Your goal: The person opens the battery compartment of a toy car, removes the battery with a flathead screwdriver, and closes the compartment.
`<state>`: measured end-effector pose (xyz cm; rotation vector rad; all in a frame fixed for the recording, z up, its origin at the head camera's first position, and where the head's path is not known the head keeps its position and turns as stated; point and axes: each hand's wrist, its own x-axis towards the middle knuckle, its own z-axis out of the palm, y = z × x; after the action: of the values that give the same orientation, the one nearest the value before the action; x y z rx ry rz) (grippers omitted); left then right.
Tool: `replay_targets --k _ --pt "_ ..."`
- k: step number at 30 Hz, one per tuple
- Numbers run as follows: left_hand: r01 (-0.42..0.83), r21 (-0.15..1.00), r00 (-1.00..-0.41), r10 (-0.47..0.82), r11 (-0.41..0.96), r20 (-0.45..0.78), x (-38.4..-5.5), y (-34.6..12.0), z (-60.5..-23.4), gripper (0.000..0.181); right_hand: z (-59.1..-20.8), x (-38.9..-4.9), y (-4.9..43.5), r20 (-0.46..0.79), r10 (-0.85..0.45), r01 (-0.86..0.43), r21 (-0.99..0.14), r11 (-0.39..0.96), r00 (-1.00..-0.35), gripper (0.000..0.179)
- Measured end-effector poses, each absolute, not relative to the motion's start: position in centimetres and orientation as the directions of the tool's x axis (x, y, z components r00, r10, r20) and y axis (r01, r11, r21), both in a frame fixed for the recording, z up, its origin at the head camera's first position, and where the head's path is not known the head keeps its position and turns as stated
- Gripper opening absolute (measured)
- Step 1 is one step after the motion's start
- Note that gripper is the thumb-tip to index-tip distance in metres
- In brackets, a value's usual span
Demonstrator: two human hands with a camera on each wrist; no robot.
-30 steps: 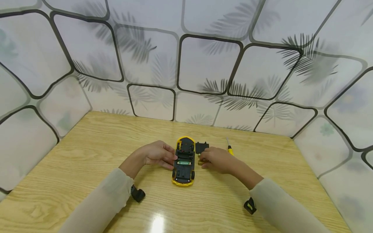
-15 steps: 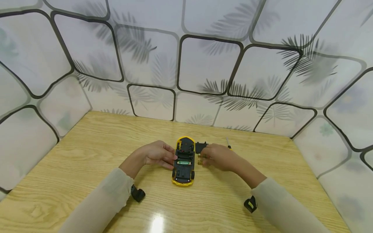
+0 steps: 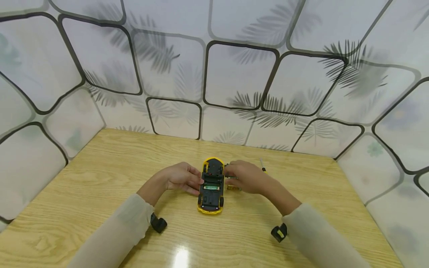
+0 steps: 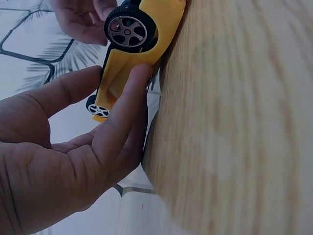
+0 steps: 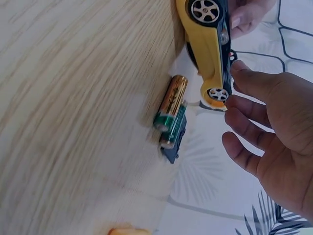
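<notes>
A yellow toy car (image 3: 212,203) lies upside down on the table, its black underside and battery compartment facing up. One green battery (image 3: 211,188) sits in the compartment. My left hand (image 3: 182,178) holds the car's left side, thumb on the upper edge and fingers along the yellow body. Beside the car's right side hovers my right hand (image 3: 248,176), thumb and fingers apart, with nothing visible between them. Below it lie a gold-and-green battery (image 5: 172,100) and a green battery (image 5: 177,125), side by side. A black battery cover (image 5: 171,154) is behind them, mostly hidden in the head view.
A screwdriver (image 3: 263,169) lies behind the right hand, its yellow handle mostly covered. The wooden table (image 3: 127,160) meets a patterned backdrop (image 3: 174,67) at the back and both sides. Each wrist wears a small black camera.
My right hand has shifted from over the loose batteries up and left to the car's far right side, uncovering the gold-and-green battery and covering most of the black cover. The left hand stays put.
</notes>
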<state>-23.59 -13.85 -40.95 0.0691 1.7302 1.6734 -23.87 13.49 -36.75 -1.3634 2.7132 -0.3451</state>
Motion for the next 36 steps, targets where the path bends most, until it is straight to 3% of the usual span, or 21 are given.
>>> replay_targets --k 8,18,29,36 --pt "-0.428 0.891 -0.736 0.512 0.154 -0.442 -23.7 -13.9 -41.0 0.050 -37.0 -23.3 11.7 0.008 -0.810 -0.784 -0.257 0.565 -0.587 0.022" --pt "-0.430 0.889 -0.727 0.524 0.158 -0.444 -23.7 -13.8 -40.9 0.036 -37.5 -22.6 10.4 0.003 -0.816 -0.792 -0.242 0.560 -0.578 0.026" --pt "-0.424 0.891 -0.723 0.532 0.161 -0.440 -23.7 -13.9 -41.0 0.049 -38.0 -22.4 9.8 0.020 -0.830 -0.797 -0.292 0.529 -0.558 0.027" --pt "-0.428 0.890 -0.723 0.531 0.158 -0.442 -23.7 -14.0 -41.1 0.053 -38.0 -22.3 9.5 -0.047 -0.823 -0.779 -0.295 0.553 -0.566 0.029"
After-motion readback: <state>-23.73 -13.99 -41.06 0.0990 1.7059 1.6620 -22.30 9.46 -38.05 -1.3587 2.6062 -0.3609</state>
